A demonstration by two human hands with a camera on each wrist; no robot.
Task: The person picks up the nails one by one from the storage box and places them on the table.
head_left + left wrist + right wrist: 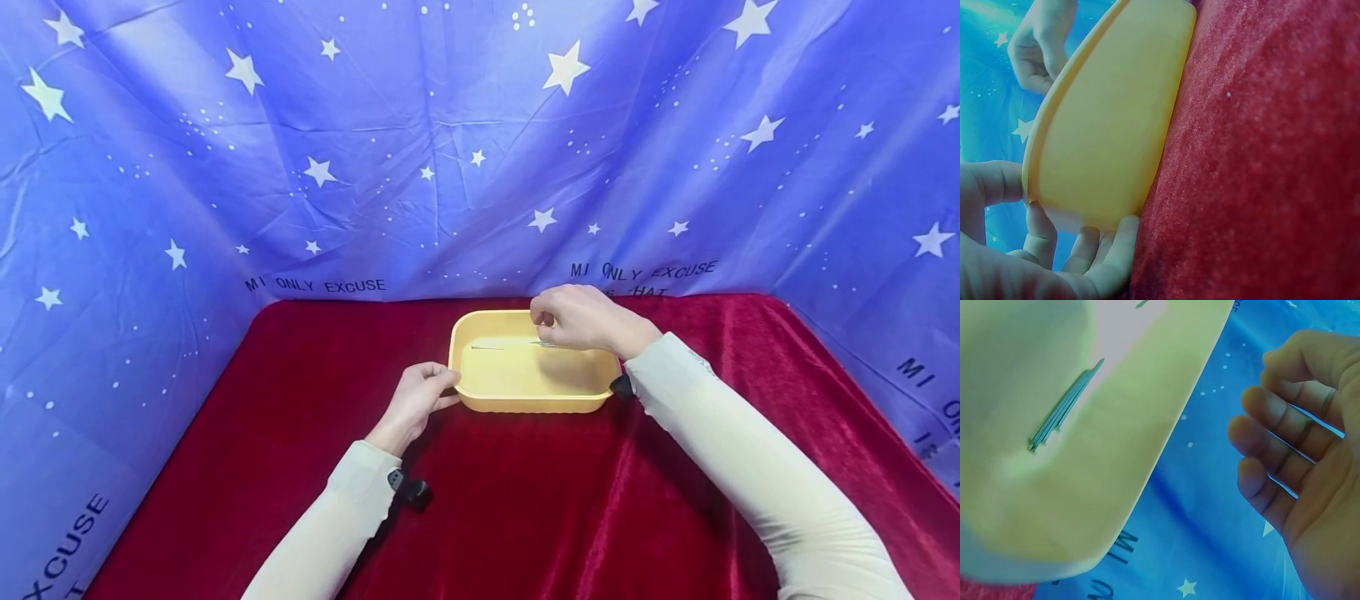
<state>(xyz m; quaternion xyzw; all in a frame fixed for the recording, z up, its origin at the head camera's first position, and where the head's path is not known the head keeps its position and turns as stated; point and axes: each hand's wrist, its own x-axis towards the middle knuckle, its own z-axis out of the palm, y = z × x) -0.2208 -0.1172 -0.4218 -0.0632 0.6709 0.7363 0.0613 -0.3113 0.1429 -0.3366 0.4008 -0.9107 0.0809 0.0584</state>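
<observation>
On the red-draped desk [525, 500], the left hand [417, 402] grips the near-left corner of a yellow tray [525, 402], thumb on the rim, fingers curled against its wall. The tray's long axis runs left to right. Thin metal needles [1063, 407], possibly several together, lie lengthwise along its far side. Above them hovers the right hand [577, 318], fingers loosely curled, holding nothing.
</observation>
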